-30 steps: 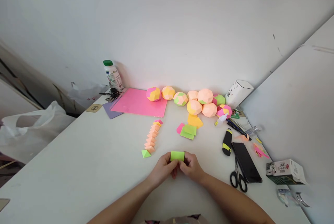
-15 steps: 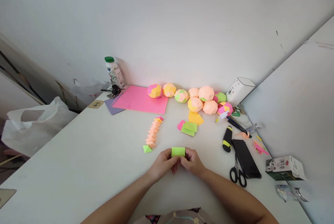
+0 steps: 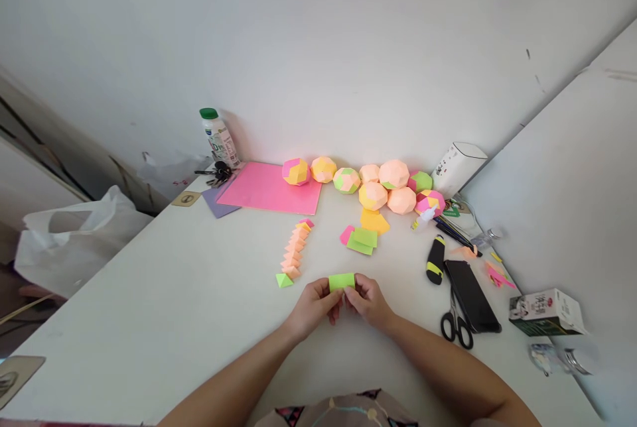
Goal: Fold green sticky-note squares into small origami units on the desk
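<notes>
Between my two hands is a small green paper piece (image 3: 342, 281), raised above the table near its front. My left hand (image 3: 318, 304) pinches its left side, and my right hand (image 3: 367, 300) pinches the right side, with both thumbs at its lower edge. Beyond my hands lie several loose green paper sheets (image 3: 362, 241), with a pink sheet (image 3: 347, 235) and orange-yellow sheets (image 3: 374, 221) beside them. To the left runs a row of folded peach paper units (image 3: 294, 248), with a green folded unit (image 3: 284, 280) at its near end.
Several faceted paper balls (image 3: 393, 175) line the wall, some by a pink board (image 3: 269, 191). On the right are a utility knife (image 3: 435, 260), scissors (image 3: 455, 327), a phone (image 3: 472, 298) and a milk carton (image 3: 547, 313). A bottle (image 3: 219, 138) and keys (image 3: 219, 173) stand back left.
Both hands still grip the green paper; my thumbs have shifted a little along its lower edge. The whole view has moved slightly.
</notes>
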### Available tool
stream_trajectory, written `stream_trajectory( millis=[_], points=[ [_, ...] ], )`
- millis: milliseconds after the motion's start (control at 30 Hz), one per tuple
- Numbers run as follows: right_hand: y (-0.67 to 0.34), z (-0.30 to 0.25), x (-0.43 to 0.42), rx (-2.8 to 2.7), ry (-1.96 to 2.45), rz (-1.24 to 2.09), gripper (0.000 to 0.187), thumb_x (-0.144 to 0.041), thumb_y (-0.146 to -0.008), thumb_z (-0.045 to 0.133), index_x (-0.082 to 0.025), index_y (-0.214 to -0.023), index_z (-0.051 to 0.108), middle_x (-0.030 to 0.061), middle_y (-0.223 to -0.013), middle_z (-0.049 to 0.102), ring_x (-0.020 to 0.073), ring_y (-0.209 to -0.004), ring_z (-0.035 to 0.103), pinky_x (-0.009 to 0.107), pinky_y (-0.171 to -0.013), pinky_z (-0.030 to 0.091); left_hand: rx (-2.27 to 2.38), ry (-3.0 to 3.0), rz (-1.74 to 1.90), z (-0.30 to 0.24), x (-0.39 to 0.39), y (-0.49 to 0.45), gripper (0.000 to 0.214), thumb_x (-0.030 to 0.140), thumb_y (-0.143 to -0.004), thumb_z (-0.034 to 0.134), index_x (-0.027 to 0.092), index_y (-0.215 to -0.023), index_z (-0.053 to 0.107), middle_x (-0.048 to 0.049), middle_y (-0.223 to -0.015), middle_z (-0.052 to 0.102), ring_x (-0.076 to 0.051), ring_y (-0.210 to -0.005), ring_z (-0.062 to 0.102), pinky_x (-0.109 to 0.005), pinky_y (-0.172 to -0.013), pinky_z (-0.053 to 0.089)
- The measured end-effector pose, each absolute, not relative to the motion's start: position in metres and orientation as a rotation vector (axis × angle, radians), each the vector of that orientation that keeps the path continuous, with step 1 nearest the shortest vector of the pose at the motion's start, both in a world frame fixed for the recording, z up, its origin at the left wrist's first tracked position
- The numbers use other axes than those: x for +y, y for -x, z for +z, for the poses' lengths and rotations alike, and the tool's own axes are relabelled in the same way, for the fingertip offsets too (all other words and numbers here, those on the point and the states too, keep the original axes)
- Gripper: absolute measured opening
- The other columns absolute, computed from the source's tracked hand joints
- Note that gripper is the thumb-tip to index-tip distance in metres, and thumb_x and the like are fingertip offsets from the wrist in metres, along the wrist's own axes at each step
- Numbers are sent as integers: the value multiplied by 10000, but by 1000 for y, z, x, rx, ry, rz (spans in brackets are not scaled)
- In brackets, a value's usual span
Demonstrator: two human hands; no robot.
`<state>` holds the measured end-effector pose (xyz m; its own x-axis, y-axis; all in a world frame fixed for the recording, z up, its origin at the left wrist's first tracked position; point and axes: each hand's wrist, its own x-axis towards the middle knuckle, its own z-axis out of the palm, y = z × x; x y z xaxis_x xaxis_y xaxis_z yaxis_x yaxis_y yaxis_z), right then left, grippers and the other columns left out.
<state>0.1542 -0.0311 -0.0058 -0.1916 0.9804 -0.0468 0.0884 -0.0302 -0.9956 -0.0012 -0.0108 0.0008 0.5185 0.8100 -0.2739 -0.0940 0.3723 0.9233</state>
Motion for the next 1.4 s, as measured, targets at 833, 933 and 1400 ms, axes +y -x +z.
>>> stream_trajectory(
  millis=[833, 933, 1400],
  points=[
    [-163, -7, -27, -1150, 1071, 1512, 181, -340, -789, 526, -192, -770, 424, -51, -520, 505, 86, -437, 408, 206, -430, 333, 953, -1009, 736, 10, -15, 3, 209, 321, -753, 552, 173, -631, 469, 46, -484, 493, -83, -407, 434, -212, -424, 353],
    [-161, -4, -28, -1275, 1096, 1525, 203, -358, -804, 554, -177, -837, 468, -39, -594, 514, 86, -491, 427, 206, -461, 354, 949, -1022, 727, 10, -15, 3, 205, 323, -755, 554, 173, -640, 476, 50, -482, 484, -82, -415, 428, -209, -427, 351],
    [-161, -6, -28, -1213, 1152, 1454, 296, -444, -777, 582, -171, -708, 490, -35, -534, 521, 80, -431, 422, 215, -425, 352, 994, -974, 795, 5, -17, 4, 181, 267, -737, 552, 185, -618, 443, 50, -447, 493, -87, -412, 429, -210, -449, 352]
  ],
)
